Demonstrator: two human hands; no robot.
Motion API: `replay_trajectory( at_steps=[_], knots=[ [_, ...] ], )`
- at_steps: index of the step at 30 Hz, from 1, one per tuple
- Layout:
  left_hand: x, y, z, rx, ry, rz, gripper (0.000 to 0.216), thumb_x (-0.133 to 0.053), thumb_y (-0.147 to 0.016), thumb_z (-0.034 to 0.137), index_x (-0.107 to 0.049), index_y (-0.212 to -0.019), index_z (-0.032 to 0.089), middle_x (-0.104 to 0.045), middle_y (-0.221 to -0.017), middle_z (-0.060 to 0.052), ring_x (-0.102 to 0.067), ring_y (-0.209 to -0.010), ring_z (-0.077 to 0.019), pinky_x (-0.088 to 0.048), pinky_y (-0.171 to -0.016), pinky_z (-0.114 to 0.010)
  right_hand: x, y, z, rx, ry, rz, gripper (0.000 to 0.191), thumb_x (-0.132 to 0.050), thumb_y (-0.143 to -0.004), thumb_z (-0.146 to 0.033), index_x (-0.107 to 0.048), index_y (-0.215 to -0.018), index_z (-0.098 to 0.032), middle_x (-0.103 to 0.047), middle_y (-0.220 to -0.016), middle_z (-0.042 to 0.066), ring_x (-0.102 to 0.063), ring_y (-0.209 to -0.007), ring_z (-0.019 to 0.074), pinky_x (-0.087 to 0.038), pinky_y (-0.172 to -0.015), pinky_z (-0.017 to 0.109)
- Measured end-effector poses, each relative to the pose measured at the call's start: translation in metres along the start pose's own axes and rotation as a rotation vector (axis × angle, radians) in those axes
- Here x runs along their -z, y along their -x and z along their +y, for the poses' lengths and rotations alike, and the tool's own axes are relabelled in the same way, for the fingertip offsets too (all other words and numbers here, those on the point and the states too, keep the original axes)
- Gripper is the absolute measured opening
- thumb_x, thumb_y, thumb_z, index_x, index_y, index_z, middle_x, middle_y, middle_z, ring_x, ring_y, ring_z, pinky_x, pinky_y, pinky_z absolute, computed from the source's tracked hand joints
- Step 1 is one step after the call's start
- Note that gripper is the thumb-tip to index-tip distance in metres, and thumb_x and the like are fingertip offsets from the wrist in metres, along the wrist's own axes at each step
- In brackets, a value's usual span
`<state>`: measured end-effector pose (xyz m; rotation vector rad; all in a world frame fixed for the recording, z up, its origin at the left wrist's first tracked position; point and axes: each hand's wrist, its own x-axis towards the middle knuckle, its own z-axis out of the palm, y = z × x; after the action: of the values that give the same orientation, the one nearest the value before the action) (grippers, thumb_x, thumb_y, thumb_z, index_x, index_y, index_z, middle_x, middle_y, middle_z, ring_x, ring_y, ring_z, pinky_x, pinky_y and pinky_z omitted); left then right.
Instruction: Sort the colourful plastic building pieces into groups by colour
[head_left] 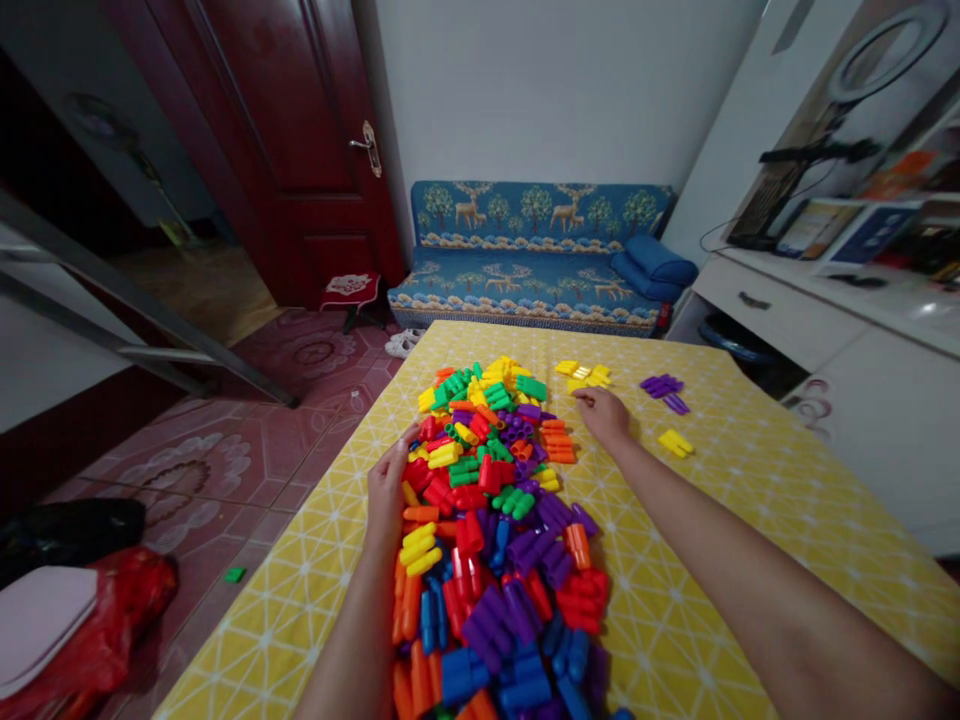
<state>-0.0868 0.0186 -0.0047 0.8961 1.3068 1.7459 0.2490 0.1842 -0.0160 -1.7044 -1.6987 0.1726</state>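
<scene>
A long pile of plastic building blocks in red, yellow, green, blue, orange and purple runs down the table in front of me. My left hand lies along the pile's left edge, fingers stretched out against the blocks and holding nothing that I can see. To the right of the pile's far end, my right hand has its fingers bent together at the near edge of a small group of yellow blocks. Its fingertips seem to pinch one yellow block there, partly hidden. Purple blocks and another yellow block lie farther right.
The table has a yellow patterned cloth. Beyond it stands a blue sofa, with a white cabinet at the right. On the tiled floor at left are a green block, a red bag and a metal ladder-like frame.
</scene>
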Motion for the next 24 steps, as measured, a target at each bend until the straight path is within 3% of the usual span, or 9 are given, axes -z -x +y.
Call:
replay_trajectory(
  at_steps=[6,11,14,17,19,24],
  knots=[
    [0.001,0.001,0.002,-0.02,-0.01,-0.019,0.049,-0.063,-0.08,0.053,-0.074,-0.111,0.015,-0.067,-0.126,-0.011,-0.053,-0.128,-0.032,-0.034,-0.114,-0.044,0.029,0.013,0.01,0.074,0.103,-0.03,0.029,-0.051,-0.083,-0.02,-0.072,-0.104,-0.019,-0.07,-0.109,0.007,-0.06,-0.102,0.0217,-0.045,-0.091,0.033],
    [0.0,0.002,0.005,-0.033,-0.042,-0.009,0.048,-0.062,-0.081,0.052,-0.074,-0.111,0.016,-0.069,-0.123,-0.011,-0.054,-0.127,-0.0317,-0.033,-0.114,-0.044,0.087,0.033,0.055,0.13,0.401,0.057,0.027,-0.056,-0.083,-0.029,-0.072,-0.103,-0.02,-0.067,-0.11,0.009,-0.057,-0.103,0.0272,-0.044,-0.089,0.039],
    [-0.002,0.002,0.005,-0.028,-0.024,-0.008,0.048,-0.062,-0.081,0.052,-0.074,-0.11,0.015,-0.068,-0.124,-0.01,-0.053,-0.128,-0.0315,-0.032,-0.115,-0.044,0.109,0.053,0.083,0.147,0.537,0.005,0.033,-0.062,-0.08,-0.037,-0.071,-0.11,-0.025,-0.066,-0.109,0.009,-0.057,-0.099,0.0281,-0.045,-0.083,0.038],
    [-0.003,0.003,0.006,-0.027,-0.01,-0.005,0.048,-0.063,-0.08,0.052,-0.074,-0.109,0.015,-0.068,-0.124,-0.011,-0.052,-0.129,-0.0315,-0.032,-0.115,-0.044,0.112,0.064,0.098,0.154,0.487,-0.075,0.035,-0.059,-0.083,-0.036,-0.069,-0.116,-0.027,-0.065,-0.107,0.008,-0.061,-0.092,0.0238,-0.047,-0.075,0.033],
    [-0.003,0.003,0.007,-0.026,-0.016,-0.007,0.049,-0.064,-0.08,0.052,-0.074,-0.11,0.015,-0.068,-0.124,-0.011,-0.052,-0.129,-0.0316,-0.032,-0.115,-0.044,0.105,0.059,0.099,0.14,0.425,-0.058,0.036,-0.056,-0.084,-0.035,-0.068,-0.117,-0.025,-0.065,-0.11,0.008,-0.063,-0.09,0.0222,-0.047,-0.072,0.031],
    [0.001,0.0,0.002,-0.02,-0.032,-0.016,0.052,-0.063,-0.08,0.054,-0.073,-0.112,0.015,-0.068,-0.125,-0.011,-0.054,-0.127,-0.0319,-0.033,-0.114,-0.043,0.078,0.004,0.074,-0.009,0.332,0.063,0.03,-0.061,-0.08,-0.033,-0.072,-0.104,-0.02,-0.07,-0.103,0.008,-0.065,-0.09,0.024,-0.047,-0.072,0.032]
  ],
)
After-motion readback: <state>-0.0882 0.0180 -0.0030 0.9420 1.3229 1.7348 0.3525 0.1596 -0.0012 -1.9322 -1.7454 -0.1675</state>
